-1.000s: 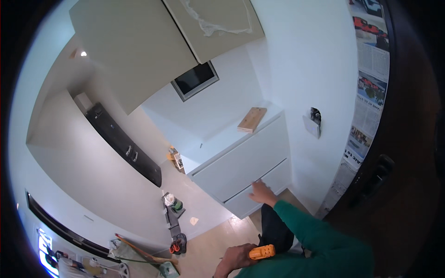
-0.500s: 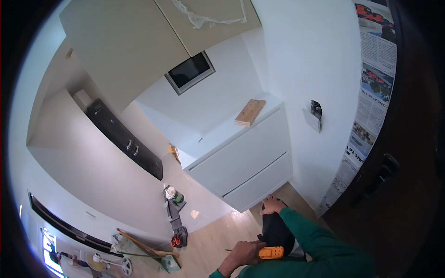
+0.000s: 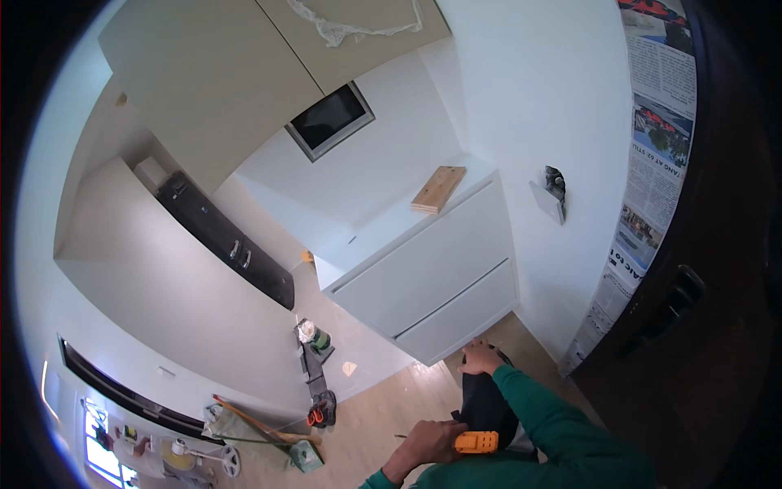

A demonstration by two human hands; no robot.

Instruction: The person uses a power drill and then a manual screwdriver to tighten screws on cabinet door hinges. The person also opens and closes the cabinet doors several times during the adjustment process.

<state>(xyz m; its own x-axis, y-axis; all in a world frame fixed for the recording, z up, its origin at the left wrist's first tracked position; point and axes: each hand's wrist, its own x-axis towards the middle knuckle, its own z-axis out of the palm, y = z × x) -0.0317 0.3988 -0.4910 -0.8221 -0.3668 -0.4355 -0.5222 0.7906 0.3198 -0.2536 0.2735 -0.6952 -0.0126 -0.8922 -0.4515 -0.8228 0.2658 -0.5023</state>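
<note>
My left hand is closed around a cordless drill at the lower middle of the view. Its yellow-orange battery pack shows beside the wrist, and a thin bit points out to the left. Most of the tool's body is hidden by the hand. My right hand lies over the knee of my dark trousers, fingers spread and holding nothing. Just beyond it stands a white drawer cabinet with two fronts, and a short wooden board rests on its top.
Beige wall cabinets hang above a small screen. A wall plate tilts off the right wall by a dark door edged with newspaper. Left, a can, orange-handled tool and dustpan lie on the floor.
The view has shifted slightly, so the cabinet and the floor items sit a little differently in the picture. Both hands keep nearly the same places, with the drill still in the left.
</note>
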